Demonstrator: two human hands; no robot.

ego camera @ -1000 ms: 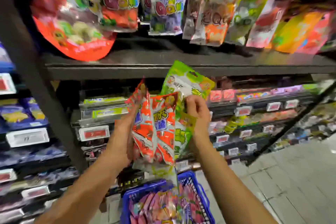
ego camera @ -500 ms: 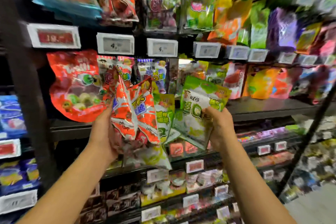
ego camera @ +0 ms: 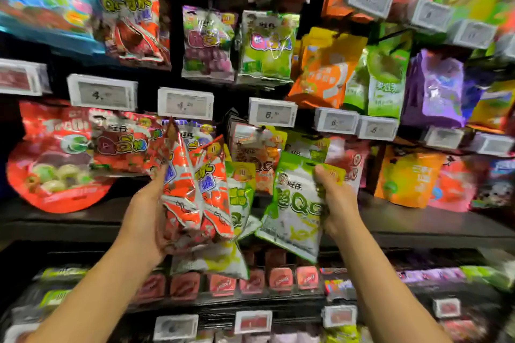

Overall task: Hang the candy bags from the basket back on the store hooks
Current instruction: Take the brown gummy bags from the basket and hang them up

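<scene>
The left hand is gripping a fanned bunch of candy bags as stock, while the right hand is pinching one green bag, probably for hooking.

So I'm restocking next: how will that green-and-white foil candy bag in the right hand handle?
The green-and-white foil candy bag probably feels light: the right hand holds it up by one edge alone. Its glossy crinkled film looks floppy, perhaps slippery, so it may swing when hooked.
</scene>
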